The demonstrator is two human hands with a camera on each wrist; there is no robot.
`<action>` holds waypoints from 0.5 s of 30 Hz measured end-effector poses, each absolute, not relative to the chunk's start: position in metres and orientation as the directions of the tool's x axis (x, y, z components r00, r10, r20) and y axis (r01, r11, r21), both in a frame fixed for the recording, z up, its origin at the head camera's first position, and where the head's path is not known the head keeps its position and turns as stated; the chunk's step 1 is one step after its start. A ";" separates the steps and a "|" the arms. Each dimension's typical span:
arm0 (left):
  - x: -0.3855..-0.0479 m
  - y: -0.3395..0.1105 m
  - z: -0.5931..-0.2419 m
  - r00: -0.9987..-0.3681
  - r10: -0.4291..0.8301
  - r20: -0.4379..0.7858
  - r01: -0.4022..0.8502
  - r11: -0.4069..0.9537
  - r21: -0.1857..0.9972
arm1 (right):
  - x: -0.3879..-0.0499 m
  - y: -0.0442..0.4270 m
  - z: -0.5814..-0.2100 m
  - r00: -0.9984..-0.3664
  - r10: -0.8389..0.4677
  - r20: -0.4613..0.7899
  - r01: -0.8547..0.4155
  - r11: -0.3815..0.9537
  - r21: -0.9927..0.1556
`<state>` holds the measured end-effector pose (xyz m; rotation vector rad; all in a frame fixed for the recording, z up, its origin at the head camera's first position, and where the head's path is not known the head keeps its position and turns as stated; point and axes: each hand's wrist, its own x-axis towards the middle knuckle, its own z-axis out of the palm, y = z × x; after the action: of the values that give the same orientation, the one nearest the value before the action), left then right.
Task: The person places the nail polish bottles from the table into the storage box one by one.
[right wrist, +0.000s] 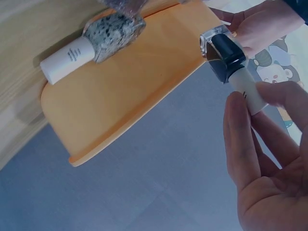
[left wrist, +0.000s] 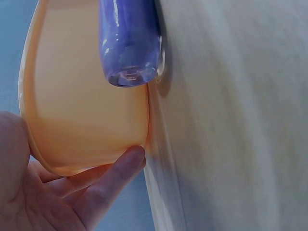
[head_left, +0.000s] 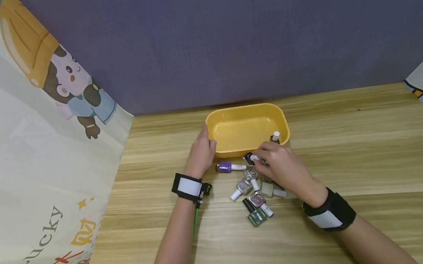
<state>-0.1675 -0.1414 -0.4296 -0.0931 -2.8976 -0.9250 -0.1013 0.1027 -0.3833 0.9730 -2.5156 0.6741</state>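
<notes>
My left hand (head_left: 201,151) lies against the left end of a yellow plastic basin (head_left: 210,121), its fingers straight along the end wall in the left wrist view. With thumb and fingertips, my right hand (head_left: 284,165) pinches the white cap of a dark nail polish bottle (right wrist: 222,55), held in front of the basin. A purple nail polish bottle (head_left: 225,167) lies between the hands. Around the right hand lie a speckled glitter bottle (right wrist: 113,36), silver glitter bottles (head_left: 244,185), a cream bottle (head_left: 267,189), a pink glitter bottle (head_left: 257,199) and a green bottle (head_left: 257,217).
A white-capped dark bottle (head_left: 275,137) shows at the basin's near right rim. Behind the wooden tabletop (head_left: 367,147) rises a dark blue-purple panel (head_left: 226,42). A printed white cloth (head_left: 16,145) hangs along the left side.
</notes>
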 end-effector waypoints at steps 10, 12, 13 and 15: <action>-0.167 -0.141 -0.431 -0.995 0.020 0.100 0.075 0.813 0.578 | -0.099 0.103 -0.379 -0.697 -0.519 0.494 -0.697 0.653 -0.297; -0.167 -0.141 -0.431 -0.995 0.020 0.102 0.076 0.814 0.577 | -0.100 0.103 -0.378 -0.691 -0.517 0.506 -0.702 0.648 -0.296; -0.167 -0.141 -0.431 -0.994 0.021 0.103 0.077 0.813 0.577 | -0.100 0.104 -0.377 -0.689 -0.515 0.511 -0.703 0.647 -0.296; -0.168 -0.142 -0.431 -0.994 0.024 0.110 0.084 0.811 0.580 | -0.100 0.104 -0.376 -0.686 -0.512 0.516 -0.704 0.646 -0.295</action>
<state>-0.1678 -0.1417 -0.4312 -0.0871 -2.8962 -0.9339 -0.1003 0.1040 -0.3761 0.9609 -2.4790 0.6802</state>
